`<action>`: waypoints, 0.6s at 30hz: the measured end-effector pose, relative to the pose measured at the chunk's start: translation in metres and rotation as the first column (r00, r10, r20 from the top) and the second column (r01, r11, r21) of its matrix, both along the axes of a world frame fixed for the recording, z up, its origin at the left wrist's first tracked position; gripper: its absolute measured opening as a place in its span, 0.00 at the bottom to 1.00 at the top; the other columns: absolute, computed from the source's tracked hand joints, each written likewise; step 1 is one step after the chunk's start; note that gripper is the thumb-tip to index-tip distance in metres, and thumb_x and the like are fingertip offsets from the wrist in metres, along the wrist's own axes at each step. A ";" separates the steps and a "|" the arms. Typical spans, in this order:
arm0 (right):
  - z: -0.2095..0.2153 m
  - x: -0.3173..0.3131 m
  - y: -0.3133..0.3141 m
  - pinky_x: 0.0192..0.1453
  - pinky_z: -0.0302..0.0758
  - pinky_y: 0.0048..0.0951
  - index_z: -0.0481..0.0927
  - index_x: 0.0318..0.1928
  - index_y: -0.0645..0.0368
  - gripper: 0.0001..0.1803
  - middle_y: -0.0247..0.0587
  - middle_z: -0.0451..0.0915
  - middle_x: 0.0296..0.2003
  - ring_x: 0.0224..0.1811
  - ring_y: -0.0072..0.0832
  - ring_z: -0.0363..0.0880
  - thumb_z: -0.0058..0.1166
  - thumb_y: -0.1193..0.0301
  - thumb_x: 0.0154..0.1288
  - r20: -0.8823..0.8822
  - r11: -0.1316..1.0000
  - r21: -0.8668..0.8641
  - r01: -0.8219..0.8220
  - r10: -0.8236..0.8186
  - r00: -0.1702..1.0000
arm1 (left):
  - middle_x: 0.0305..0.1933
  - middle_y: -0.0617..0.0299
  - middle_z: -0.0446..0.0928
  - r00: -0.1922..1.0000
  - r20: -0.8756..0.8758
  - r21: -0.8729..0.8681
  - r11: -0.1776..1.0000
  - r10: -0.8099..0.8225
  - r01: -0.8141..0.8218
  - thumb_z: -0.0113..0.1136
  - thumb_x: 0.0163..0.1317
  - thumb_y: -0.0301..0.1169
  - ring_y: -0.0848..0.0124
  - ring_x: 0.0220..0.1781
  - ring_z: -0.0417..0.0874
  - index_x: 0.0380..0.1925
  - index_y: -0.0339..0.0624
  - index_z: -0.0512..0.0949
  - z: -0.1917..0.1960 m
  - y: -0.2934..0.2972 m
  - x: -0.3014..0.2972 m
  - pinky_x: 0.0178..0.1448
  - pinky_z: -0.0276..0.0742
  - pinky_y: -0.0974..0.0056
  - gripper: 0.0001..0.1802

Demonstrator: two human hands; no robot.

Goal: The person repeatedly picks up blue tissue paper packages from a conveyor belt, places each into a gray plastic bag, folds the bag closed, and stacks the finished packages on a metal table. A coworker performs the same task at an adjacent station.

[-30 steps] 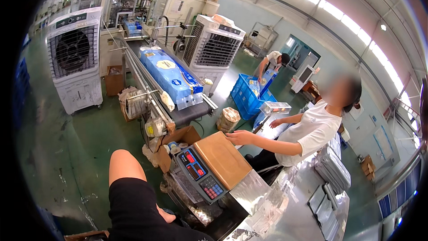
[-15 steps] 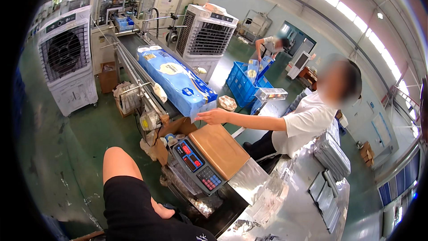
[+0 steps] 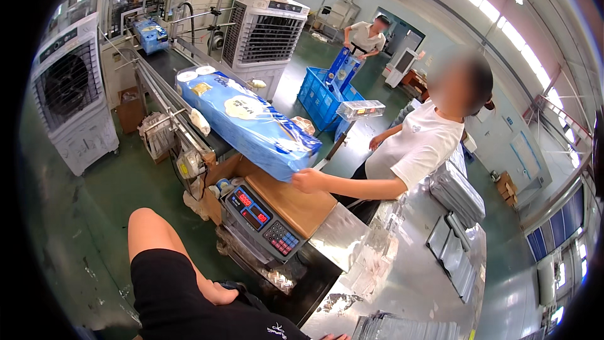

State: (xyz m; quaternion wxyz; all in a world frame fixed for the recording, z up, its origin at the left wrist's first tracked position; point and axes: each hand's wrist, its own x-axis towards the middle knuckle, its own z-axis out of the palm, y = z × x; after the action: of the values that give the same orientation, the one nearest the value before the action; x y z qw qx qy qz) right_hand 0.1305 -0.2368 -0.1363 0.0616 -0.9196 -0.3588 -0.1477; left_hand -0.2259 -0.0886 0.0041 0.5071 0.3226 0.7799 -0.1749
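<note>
My left arm comes out of a black sleeve, bent at the elbow. My left hand [image 3: 218, 293] rests low against my dark clothing, its fingers mostly hidden. Only a few fingertips of my right hand [image 3: 336, 337] show at the lower edge, close to a stack of grey plastic bags [image 3: 402, 328]; whether they touch it is unclear. In front of me, a long blue plastic-wrapped pack of paper rolls [image 3: 248, 119] slants from the conveyor out over a scale [image 3: 261, 217] with a brown platform. A co-worker's hand [image 3: 308, 181] grips its near end.
The co-worker in a white shirt [image 3: 428, 145] stands behind a metal table [image 3: 402, 264] bearing more grey bags [image 3: 453, 255]. Another blue pack [image 3: 151, 36] sits far up the conveyor [image 3: 170, 66]. Beyond, a person leans over a blue crate [image 3: 314, 96]. Air coolers [image 3: 264, 34] flank the conveyor.
The co-worker has drawn the pack nearer, over the scale. Another pack has come out of the machine. The far person has straightened somewhat. My right fingertips and the near grey stack have entered view.
</note>
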 end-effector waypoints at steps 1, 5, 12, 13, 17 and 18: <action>-0.002 0.001 0.000 0.67 0.62 0.47 0.76 0.56 0.58 0.29 0.47 0.76 0.57 0.62 0.43 0.70 0.49 0.52 0.62 0.023 1.000 0.013 -0.010 0.009 1.000 | 0.68 0.49 0.57 1.000 -0.004 -0.010 1.000 -0.009 0.009 0.47 0.52 0.62 0.54 0.72 0.56 0.64 0.38 0.65 0.003 0.001 0.001 0.72 0.53 0.50 0.47; 0.007 -0.002 0.000 0.67 0.62 0.48 0.76 0.57 0.58 0.28 0.48 0.76 0.57 0.61 0.43 0.70 0.48 0.52 0.63 0.011 0.999 0.033 -0.026 0.025 1.000 | 0.68 0.49 0.57 0.998 -0.041 -0.024 0.999 -0.042 0.041 0.47 0.52 0.62 0.53 0.72 0.56 0.65 0.38 0.65 0.033 0.005 0.009 0.72 0.53 0.50 0.47; -0.004 0.001 -0.001 0.67 0.61 0.48 0.74 0.58 0.58 0.29 0.46 0.75 0.58 0.62 0.44 0.69 0.47 0.52 0.65 -0.013 0.998 0.059 -0.005 0.006 1.000 | 0.67 0.50 0.60 0.998 -0.047 0.016 0.999 -0.038 0.038 0.48 0.50 0.62 0.53 0.72 0.57 0.63 0.38 0.67 -0.004 -0.002 -0.001 0.72 0.54 0.51 0.47; -0.006 0.002 -0.002 0.67 0.61 0.48 0.74 0.58 0.58 0.29 0.46 0.74 0.58 0.62 0.44 0.69 0.47 0.52 0.65 -0.019 0.999 0.050 -0.003 0.004 1.000 | 0.66 0.50 0.62 0.996 -0.081 0.025 0.999 -0.044 0.047 0.48 0.50 0.63 0.55 0.71 0.60 0.62 0.39 0.68 -0.008 -0.003 0.001 0.71 0.56 0.53 0.47; -0.006 0.002 0.000 0.67 0.61 0.49 0.74 0.58 0.58 0.28 0.46 0.73 0.59 0.62 0.45 0.68 0.46 0.52 0.66 -0.018 0.999 0.043 -0.017 0.018 1.000 | 0.65 0.51 0.65 0.993 -0.117 0.050 0.998 -0.025 0.031 0.49 0.49 0.64 0.57 0.69 0.62 0.61 0.40 0.70 -0.007 -0.005 0.002 0.70 0.58 0.55 0.47; -0.006 0.003 -0.001 0.67 0.61 0.49 0.74 0.58 0.58 0.28 0.47 0.73 0.59 0.62 0.45 0.68 0.46 0.52 0.66 -0.010 0.998 0.049 -0.027 0.027 1.000 | 0.65 0.51 0.65 0.993 -0.113 0.047 0.999 -0.022 0.028 0.49 0.49 0.64 0.56 0.69 0.62 0.61 0.40 0.70 -0.009 -0.005 0.002 0.70 0.58 0.55 0.47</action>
State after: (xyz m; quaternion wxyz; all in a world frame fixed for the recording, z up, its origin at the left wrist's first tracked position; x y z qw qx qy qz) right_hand 0.1336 -0.2374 -0.1424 0.0878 -0.9138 -0.3671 -0.1504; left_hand -0.2239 -0.0935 -0.0052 0.4523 0.3341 0.8071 -0.1802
